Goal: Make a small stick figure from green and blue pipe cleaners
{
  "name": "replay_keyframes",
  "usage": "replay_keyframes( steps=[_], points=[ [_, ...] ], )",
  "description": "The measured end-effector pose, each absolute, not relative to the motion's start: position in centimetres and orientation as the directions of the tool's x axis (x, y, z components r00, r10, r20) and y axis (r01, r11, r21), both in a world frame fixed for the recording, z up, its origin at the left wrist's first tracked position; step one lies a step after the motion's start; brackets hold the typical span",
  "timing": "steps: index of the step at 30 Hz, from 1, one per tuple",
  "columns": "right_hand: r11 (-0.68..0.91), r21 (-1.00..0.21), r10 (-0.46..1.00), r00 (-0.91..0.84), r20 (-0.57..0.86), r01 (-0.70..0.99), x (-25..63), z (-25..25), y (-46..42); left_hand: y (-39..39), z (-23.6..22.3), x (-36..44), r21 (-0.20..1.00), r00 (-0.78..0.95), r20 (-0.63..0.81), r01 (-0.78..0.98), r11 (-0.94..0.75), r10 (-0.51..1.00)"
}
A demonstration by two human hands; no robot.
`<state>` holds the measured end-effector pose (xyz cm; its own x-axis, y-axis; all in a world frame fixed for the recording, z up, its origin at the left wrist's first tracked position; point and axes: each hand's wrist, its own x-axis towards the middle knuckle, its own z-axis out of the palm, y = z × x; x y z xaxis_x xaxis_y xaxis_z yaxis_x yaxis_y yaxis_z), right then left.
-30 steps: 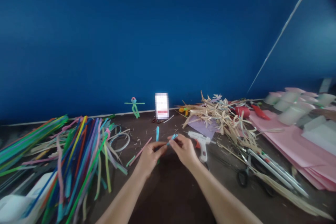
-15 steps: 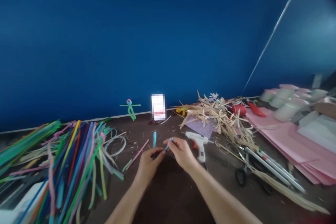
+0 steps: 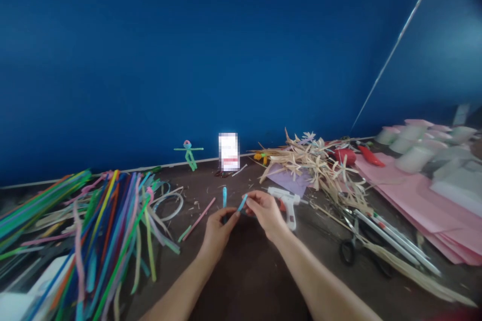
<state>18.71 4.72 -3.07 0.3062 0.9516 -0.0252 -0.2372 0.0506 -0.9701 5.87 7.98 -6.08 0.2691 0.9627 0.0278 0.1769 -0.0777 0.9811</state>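
Between my two hands is a light-blue pipe cleaner, bent, with one piece slanting from my left fingers up to my right. A second blue length stands upright above my left hand, whose thumb and fingers are closed in a pinch. My right hand pinches the slanting piece near its upper end. Whether both blue lengths are joined is hidden by my fingers. Just right of my right hand lies a white glue gun. A pink pipe cleaner lies to the left of my left hand.
Many coloured pipe cleaners cover the left side. A green pipe-cleaner figure stands by the blue wall. On the right are straw flowers, scissors, pink sheets and stacked pale cups.
My hands have moved slightly apart, and more of the slanting blue piece shows between them. The camera view has shifted a little.
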Motion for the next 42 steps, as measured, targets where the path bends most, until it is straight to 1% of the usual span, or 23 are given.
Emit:
replay_keyframes(
  steps=[4,9,11,13,15,19,21,23,29,33,39,42],
  points=[
    [0.082,-0.981,0.951,0.308,0.025,-0.175,18.8,-3.5,4.9,8.2,-6.2,6.1,0.983,0.278,0.029,0.167,-0.078,0.960],
    [0.162,-0.984,0.925,0.337,0.177,0.072,19.0,-3.9,4.9,8.2,-6.2,6.2,0.980,0.259,0.054,0.171,-0.101,0.964],
    [0.176,-0.976,0.910,0.357,0.210,0.125,19.0,-4.0,4.9,8.2,-6.1,6.2,0.982,0.254,0.046,0.164,-0.090,0.966],
    [0.178,-0.977,0.896,0.393,0.209,0.115,18.8,-4.0,5.1,8.4,-6.0,6.2,0.988,0.283,0.014,0.145,-0.057,0.959],
    [0.166,-0.985,0.889,0.426,0.166,0.039,18.6,-4.0,5.5,8.7,-5.7,6.2,0.993,0.321,-0.026,0.114,-0.011,0.947],
    [0.059,-0.983,0.911,0.412,-0.019,-0.176,18.3,-3.7,6.4,9.4,-5.2,6.3,0.994,0.386,-0.096,0.079,0.070,0.917],
    [-0.006,-0.974,0.914,0.394,-0.097,-0.227,18.3,-3.4,6.7,9.4,-5.1,6.4,0.994,0.382,-0.102,0.068,0.082,0.918],
    [-0.029,-0.968,0.918,0.375,-0.124,-0.251,18.3,-3.1,7.0,9.3,-5.0,6.4,0.995,0.361,-0.095,0.044,0.085,0.928],
    [0.014,-0.967,0.948,0.311,-0.068,-0.253,18.5,-3.0,7.3,9.2,-5.0,6.0,0.987,0.370,-0.147,-0.008,0.162,0.917],
    [0.047,-0.973,0.942,0.333,-0.032,-0.224,18.6,-3.5,7.4,9.4,-4.8,5.7,0.985,0.400,-0.160,0.005,0.173,0.902],
    [0.107,-0.991,0.931,0.357,0.072,-0.080,18.9,-4.2,7.4,9.5,-4.8,5.7,0.980,0.402,-0.183,-0.003,0.201,0.897],
    [0.150,-0.988,0.920,0.360,0.151,0.031,18.9,-4.5,7.3,9.6,-5.0,5.6,0.978,0.418,-0.179,-0.024,0.208,0.891]
  ],
)
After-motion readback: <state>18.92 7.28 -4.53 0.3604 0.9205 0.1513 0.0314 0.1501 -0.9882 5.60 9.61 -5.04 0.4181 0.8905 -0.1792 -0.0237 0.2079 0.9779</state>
